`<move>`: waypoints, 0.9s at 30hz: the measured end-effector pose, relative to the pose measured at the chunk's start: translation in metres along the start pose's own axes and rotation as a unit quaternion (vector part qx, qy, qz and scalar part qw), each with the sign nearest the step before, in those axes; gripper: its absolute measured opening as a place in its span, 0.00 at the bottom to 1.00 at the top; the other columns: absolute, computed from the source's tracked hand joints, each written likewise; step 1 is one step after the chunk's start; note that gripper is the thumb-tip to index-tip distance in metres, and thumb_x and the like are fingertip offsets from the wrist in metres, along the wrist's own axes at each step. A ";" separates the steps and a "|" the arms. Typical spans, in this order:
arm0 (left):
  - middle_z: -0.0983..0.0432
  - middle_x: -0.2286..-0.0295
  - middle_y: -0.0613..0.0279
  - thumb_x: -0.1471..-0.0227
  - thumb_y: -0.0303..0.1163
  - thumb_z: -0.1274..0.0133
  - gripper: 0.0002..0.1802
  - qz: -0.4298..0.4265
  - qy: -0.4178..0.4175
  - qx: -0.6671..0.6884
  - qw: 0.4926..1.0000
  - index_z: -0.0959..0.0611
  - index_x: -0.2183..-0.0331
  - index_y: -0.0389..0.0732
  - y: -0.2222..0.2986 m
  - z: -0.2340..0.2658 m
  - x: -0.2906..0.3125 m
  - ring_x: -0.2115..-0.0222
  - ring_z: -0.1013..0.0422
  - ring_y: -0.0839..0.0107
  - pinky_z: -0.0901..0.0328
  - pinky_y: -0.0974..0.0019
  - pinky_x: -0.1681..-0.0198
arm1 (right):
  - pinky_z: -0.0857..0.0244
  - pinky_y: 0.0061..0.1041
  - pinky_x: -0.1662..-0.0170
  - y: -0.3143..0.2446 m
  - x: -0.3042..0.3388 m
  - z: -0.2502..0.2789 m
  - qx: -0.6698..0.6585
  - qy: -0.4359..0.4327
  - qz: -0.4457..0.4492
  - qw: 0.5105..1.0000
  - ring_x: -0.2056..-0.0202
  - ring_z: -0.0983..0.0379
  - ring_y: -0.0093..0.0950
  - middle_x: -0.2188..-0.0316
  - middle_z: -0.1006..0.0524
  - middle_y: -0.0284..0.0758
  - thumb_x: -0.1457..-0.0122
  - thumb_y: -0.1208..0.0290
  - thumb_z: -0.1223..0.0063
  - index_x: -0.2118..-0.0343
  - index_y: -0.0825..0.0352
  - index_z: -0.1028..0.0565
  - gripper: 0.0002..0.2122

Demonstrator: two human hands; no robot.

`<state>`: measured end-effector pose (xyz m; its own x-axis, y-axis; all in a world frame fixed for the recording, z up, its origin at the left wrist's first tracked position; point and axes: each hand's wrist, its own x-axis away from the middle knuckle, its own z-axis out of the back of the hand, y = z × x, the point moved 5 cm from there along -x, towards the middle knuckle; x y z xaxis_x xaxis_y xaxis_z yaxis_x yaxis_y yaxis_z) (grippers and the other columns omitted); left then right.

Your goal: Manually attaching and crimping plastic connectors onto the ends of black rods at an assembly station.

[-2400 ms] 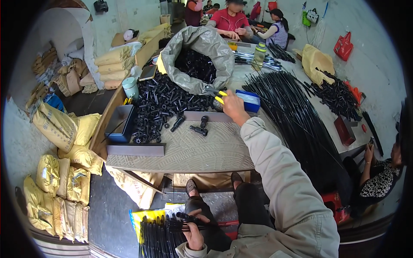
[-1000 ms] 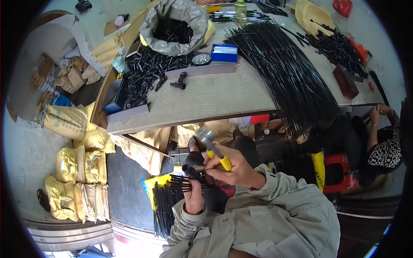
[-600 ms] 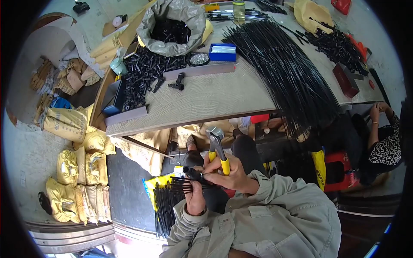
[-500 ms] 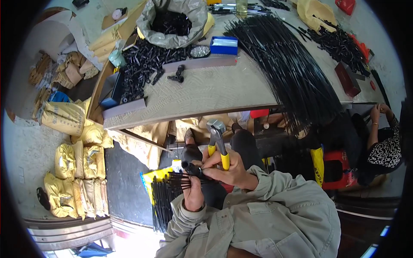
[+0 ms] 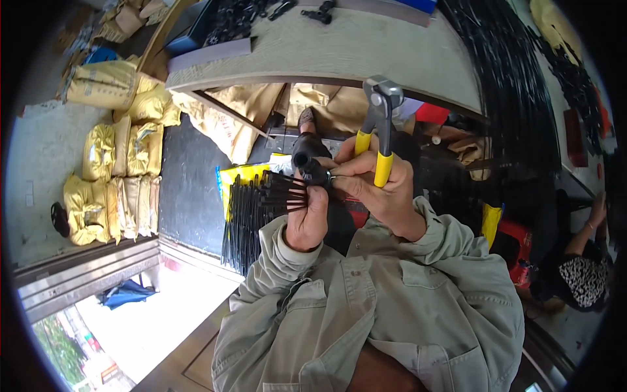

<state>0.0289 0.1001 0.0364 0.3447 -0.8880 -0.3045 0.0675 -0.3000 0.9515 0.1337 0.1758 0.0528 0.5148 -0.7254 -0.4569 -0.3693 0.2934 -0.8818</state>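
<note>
My left hand (image 5: 308, 222) is closed around a black tubular fitting (image 5: 309, 170) with several thin black rods (image 5: 285, 192) fanned out from it to the left. The open round end of the fitting faces up. Tucked in my right hand (image 5: 382, 186) is a pair of pliers (image 5: 384, 117) with yellow handles, its metal head pointing away from me. My right thumb and fingertips also pinch at the fitting's side, where a thin, light-coloured ring or wire shows; its exact form is too small to tell.
A bundle of black rods (image 5: 240, 225) hangs beside my left arm over a yellow bag (image 5: 230, 178). Ahead is a worktable (image 5: 326, 55) with black fittings and a long pile of rods (image 5: 516, 85). Filled sacks (image 5: 98, 212) stand at left. Another person's arm (image 5: 583, 242) shows at right.
The view has tilted lower, so the table sits higher in the picture and the doorway shows more. Both hands keep their hold; the right fingertips now pinch at the fitting's side.
</note>
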 end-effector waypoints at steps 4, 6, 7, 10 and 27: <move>0.33 0.68 0.63 0.44 0.37 0.64 0.19 0.067 -0.045 0.139 0.987 0.32 0.57 0.34 -0.013 0.010 0.003 0.68 0.37 0.75 0.42 0.73 0.64 | 0.36 0.24 0.65 -0.028 -0.004 0.013 0.322 -0.112 0.080 0.937 0.67 0.31 0.32 0.68 0.30 0.41 0.60 0.82 0.44 0.73 0.72 0.27 0.08; 0.33 0.69 0.63 0.44 0.39 0.64 0.19 0.068 -0.034 0.164 0.984 0.31 0.58 0.34 -0.012 0.017 0.002 0.70 0.37 0.75 0.42 0.73 0.65 | 0.35 0.25 0.65 -0.036 0.001 0.033 0.430 -0.151 0.115 0.883 0.67 0.31 0.33 0.68 0.31 0.42 0.61 0.82 0.45 0.73 0.72 0.27 0.09; 0.33 0.70 0.64 0.43 0.40 0.64 0.19 0.071 -0.032 0.180 0.981 0.31 0.59 0.34 -0.012 0.016 0.001 0.71 0.37 0.75 0.42 0.73 0.66 | 0.35 0.26 0.66 -0.041 0.003 0.040 0.496 -0.182 0.119 0.841 0.67 0.31 0.33 0.67 0.31 0.41 0.61 0.81 0.45 0.73 0.72 0.28 0.09; 0.33 0.70 0.64 0.44 0.42 0.63 0.20 0.029 -0.007 0.063 0.998 0.32 0.59 0.34 0.002 0.008 -0.003 0.72 0.37 0.77 0.42 0.74 0.67 | 0.34 0.28 0.66 -0.039 0.005 0.039 0.565 -0.237 0.127 0.780 0.67 0.31 0.33 0.66 0.31 0.40 0.60 0.79 0.46 0.73 0.71 0.28 0.08; 0.33 0.74 0.61 0.48 0.58 0.66 0.34 0.087 -0.004 0.011 0.996 0.33 0.59 0.33 -0.010 0.001 0.001 0.78 0.35 0.76 0.39 0.74 0.73 | 0.38 0.31 0.61 -0.052 -0.012 0.029 0.717 -0.271 0.233 0.599 0.63 0.35 0.33 0.60 0.34 0.39 0.54 0.72 0.52 0.68 0.70 0.28 0.10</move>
<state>0.0277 0.1022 0.0266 0.3414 -0.9302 -0.1351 -0.0136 -0.1486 0.9888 0.1687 0.1877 0.1007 0.9333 -0.1621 -0.3205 0.2730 0.9002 0.3394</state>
